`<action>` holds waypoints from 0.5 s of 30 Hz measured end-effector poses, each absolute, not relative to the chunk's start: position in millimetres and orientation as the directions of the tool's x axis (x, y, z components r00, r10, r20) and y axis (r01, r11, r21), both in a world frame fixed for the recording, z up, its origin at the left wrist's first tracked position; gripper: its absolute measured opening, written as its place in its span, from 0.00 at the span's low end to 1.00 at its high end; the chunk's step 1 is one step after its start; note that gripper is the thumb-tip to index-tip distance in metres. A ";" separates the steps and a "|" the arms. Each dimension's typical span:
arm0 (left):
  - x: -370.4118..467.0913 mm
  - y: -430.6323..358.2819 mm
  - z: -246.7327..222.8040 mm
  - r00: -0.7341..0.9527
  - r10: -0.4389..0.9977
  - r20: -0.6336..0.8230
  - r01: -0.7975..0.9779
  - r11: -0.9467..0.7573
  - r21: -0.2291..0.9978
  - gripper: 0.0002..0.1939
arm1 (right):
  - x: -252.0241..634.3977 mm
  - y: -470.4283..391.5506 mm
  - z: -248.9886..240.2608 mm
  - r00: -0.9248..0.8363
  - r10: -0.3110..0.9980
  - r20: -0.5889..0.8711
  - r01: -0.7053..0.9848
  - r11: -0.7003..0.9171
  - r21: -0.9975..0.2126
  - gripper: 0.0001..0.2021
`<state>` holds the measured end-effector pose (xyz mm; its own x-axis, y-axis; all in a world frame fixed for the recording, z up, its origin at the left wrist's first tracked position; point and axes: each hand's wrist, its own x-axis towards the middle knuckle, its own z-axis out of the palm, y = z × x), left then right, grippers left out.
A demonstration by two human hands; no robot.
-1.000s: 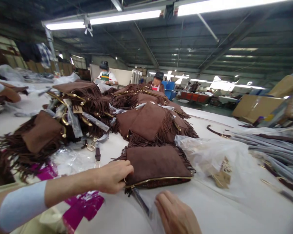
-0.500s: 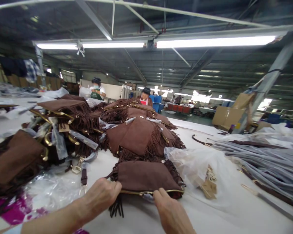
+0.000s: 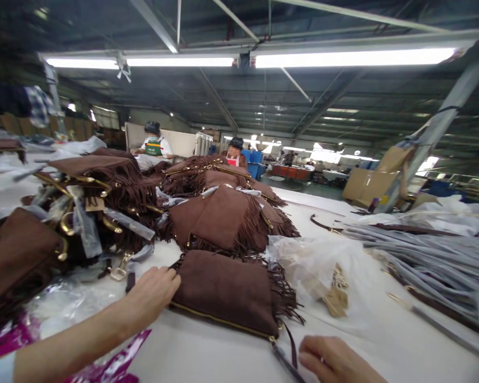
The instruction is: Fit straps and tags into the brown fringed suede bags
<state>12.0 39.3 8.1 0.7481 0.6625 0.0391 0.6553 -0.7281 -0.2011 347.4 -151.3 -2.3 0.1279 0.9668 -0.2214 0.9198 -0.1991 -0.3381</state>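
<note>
A dark brown suede-like fringed bag (image 3: 227, 292) lies flat on the white table before me, its gold zipper along the near edge. My left hand (image 3: 154, 292) grips the bag's left end, fingers closed over that edge. To the right of the bag's near corner, my right hand (image 3: 335, 359) is off the bag, its fingers loosely curled and slightly apart, with nothing visible in them. Between that hand and the bag hangs a zipper pull (image 3: 285, 361) in greyish wrap, beside a thin dark strap. Fringe spreads from the bag's right side.
More fringed bags (image 3: 219, 218) are heaped behind, and another pile (image 3: 99, 186) with gold hardware stands left. Clear plastic and magenta packaging (image 3: 117, 359) lie near my left arm. To the right are a plastic bag (image 3: 315, 266) with tags and wrapped straps (image 3: 423, 260). Two people work beyond.
My right hand has let go of the zipper edge and moved right. The bag has turned slightly, its right near corner now closer to me. My left hand has shifted a little left.
</note>
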 end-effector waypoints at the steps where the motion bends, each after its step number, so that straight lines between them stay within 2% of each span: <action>1: 21.0 34.8 13.4 0.772 0.633 0.049 0.630 -0.754 -0.183 0.14 | 354.1 -150.3 1.2 0.163 0.971 -0.173 0.923 -0.212 -0.322 0.14; 5: 69.9 12.3 20.2 0.892 0.435 0.119 0.441 -0.898 -0.019 0.24 | 373.9 -137.1 3.2 0.212 0.977 -0.023 0.925 -0.208 -0.317 0.16; 9: 121.6 -1.1 14.8 0.964 0.263 0.046 0.258 -0.962 0.093 0.36 | 361.6 -118.9 -2.3 0.142 0.987 0.076 0.935 -0.108 -0.337 0.14; 13: 141.4 4.8 12.6 0.967 0.255 -0.029 0.255 -0.946 0.201 0.36 | 375.9 -117.4 2.7 0.328 0.944 0.020 0.925 -0.317 -0.211 0.13; 15: 138.1 10.4 11.3 0.967 0.254 -0.037 0.255 -0.938 0.234 0.36 | 401.0 -124.2 8.6 0.461 0.886 0.053 0.878 -0.446 -0.176 0.14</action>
